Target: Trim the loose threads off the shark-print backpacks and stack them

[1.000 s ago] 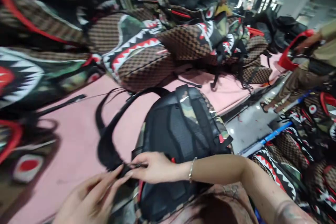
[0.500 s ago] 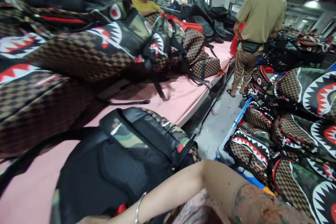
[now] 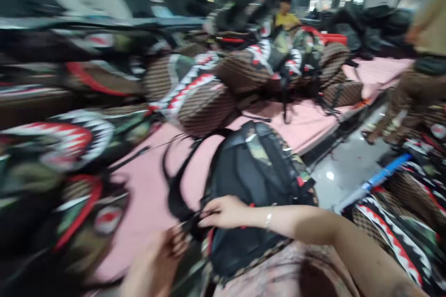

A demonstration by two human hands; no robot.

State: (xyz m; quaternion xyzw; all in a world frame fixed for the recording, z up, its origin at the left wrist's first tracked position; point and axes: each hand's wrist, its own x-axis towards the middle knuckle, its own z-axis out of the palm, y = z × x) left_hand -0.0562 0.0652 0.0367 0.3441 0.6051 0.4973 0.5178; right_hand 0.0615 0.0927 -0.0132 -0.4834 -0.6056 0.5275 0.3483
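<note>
A black backpack [image 3: 237, 185] with camouflage and checkered trim lies back panel up on the pink tabletop [image 3: 149, 185], close to my body. Its black shoulder strap [image 3: 177, 197] loops out to the left. My right hand [image 3: 223, 213], with a bracelet at the wrist, reaches over the panel and pinches the lower part of this strap. Just left of it, my left hand [image 3: 174, 243] is closed at the strap's end; motion blur hides the exact grip. A bit of red shows on the panel beside my right wrist.
Shark-mouth backpacks [image 3: 205, 97] are piled along the table's far side, with another backpack [image 3: 87, 148] at left. More bags [image 3: 390, 232] lie by a blue edge [image 3: 386, 174] at right. One person [image 3: 285, 16] is behind the pile; another [image 3: 418, 65] stands in the aisle.
The view has swung left, so the backpack appears farther right and more fully. Both hands are now visible at the strap; before, only my right arm showed, its hand mostly cut off.
</note>
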